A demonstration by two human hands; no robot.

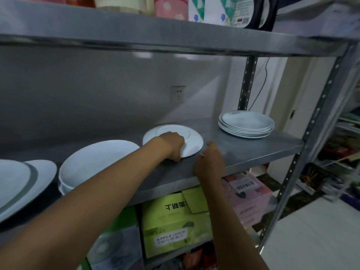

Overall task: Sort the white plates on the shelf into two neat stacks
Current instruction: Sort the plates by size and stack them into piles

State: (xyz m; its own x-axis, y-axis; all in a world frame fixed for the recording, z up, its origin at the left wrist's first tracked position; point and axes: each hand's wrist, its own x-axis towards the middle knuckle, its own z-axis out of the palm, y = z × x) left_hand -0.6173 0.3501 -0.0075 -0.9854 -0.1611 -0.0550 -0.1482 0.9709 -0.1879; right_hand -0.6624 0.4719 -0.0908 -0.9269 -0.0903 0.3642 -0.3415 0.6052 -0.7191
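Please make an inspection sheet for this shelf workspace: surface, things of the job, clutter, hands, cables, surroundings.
Surface: grey metal shelf, middle level of a steel rack.
Job's things: single plate near the middle, front edge raised; neat stack at the right rear; bowl-like stack to the left; large plates at the far left, overlapping.
Clutter: nothing seen on this shelf besides dishes.
Hands: left hand grips the single plate's near rim; right hand is beside that plate, holding nothing, fingers loosely curled.
Cables: black cable hangs behind the rack's rear post.
Surroundings: wall socket behind; green box and pink box below; packages on the upper shelf.
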